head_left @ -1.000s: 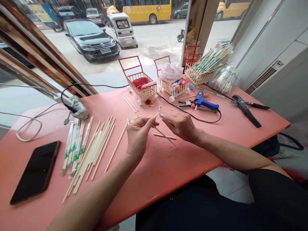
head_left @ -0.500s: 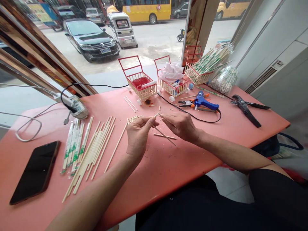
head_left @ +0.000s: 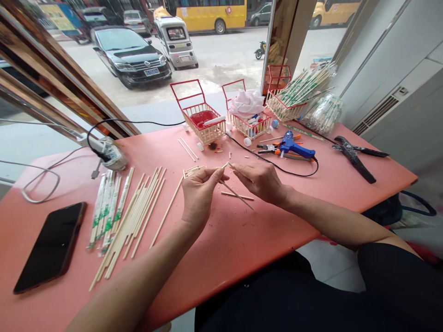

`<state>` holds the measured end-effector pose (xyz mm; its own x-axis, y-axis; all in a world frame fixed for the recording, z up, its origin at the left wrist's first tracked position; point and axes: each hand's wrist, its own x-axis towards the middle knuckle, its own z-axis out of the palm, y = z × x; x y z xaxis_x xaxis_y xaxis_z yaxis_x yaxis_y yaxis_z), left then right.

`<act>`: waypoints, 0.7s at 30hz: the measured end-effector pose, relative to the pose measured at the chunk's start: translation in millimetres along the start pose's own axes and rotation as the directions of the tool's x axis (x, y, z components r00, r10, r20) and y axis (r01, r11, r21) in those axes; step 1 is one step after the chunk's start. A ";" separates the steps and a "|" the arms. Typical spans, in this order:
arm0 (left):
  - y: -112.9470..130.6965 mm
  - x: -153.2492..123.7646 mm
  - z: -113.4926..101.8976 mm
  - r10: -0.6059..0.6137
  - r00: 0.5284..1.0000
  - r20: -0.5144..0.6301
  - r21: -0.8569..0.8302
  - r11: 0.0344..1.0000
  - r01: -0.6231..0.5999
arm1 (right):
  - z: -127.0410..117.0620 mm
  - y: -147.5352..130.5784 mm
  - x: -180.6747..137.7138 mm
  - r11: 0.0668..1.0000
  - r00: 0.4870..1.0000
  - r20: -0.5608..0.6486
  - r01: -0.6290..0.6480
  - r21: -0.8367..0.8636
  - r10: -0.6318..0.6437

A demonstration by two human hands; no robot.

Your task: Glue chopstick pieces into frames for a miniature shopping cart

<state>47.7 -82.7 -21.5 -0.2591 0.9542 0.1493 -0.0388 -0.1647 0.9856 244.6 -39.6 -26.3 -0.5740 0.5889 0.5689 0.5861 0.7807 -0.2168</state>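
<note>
Over the middle of the pink table, the fingertips of my left hand (head_left: pixel 200 191) pinch a thin wooden stick (head_left: pixel 225 165). My right hand (head_left: pixel 261 182) is closed on the far end of what looks like a piece of the same stick, and the two meet at an angle between the hands. Below my fingers another chopstick (head_left: pixel 238 196) slants toward me; whether a hand holds it or it lies on the table, I cannot tell. A shorter stick (head_left: pixel 237 196) crosses behind it. Just beyond my left hand lie several short cut sticks (head_left: pixel 192 171).
Loose chopsticks (head_left: pixel 138 216), wrapped chopsticks (head_left: pixel 107 207) and a phone (head_left: pixel 51 246) lie left. Small stick carts (head_left: pixel 204 124) stand at the back. Right are a blue glue gun (head_left: pixel 294 146) with a cable, pliers (head_left: pixel 268 148) and a black tool (head_left: pixel 355 159).
</note>
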 end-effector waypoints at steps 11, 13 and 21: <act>-0.5 0.4 -0.2 0.007 1.000 0.006 -0.001 1.000 -0.007 | 1.8 1.1 -0.7 0.998 0.998 -0.042 0.048 -0.048 -0.050; -1.0 0.5 -0.3 0.006 1.000 0.007 -0.007 1.000 -0.006 | 2.0 1.0 -0.6 0.997 0.997 -0.052 0.056 -0.055 -0.059; 0.1 0.3 0.4 -0.003 1.000 0.005 0.006 1.000 0.003 | 0.5 0.4 -0.3 0.999 0.999 -0.026 0.033 -0.034 -0.034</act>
<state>48.1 -82.4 -21.3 -0.2540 0.9560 0.1467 -0.0340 -0.1604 0.9865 244.7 -39.3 -26.9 -0.5784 0.5563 0.5966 0.5860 0.7921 -0.1705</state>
